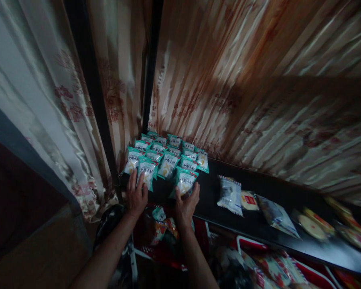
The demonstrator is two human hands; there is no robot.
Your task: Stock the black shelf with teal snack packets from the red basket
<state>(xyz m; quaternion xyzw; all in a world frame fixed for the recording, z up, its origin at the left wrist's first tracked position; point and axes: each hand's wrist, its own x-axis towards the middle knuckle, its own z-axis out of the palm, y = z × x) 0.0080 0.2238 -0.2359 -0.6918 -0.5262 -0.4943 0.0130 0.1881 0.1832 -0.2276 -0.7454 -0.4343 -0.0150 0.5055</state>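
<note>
Several teal-and-white snack bags (169,165) stand in rows on a black shelf (206,196), close to the curtain. My left hand (136,196) rests its spread fingers against the lower part of a front-left snack bag (147,170). In my right hand (187,205), thumb and fingers sit on either side of another snack bag (185,180), which tilts back at the front of the group. Below and between my forearms, a red basket (202,237) holds more small colourful packets (160,229).
Farther right on the shelf lie a silver-white packet (230,195), a small packet with a red label (249,200), a blue-white pouch (278,216) and a round pale item (312,226). Another red basket (311,273) with packets stands below. Dark posts (153,60) and curtains (228,80) rise behind.
</note>
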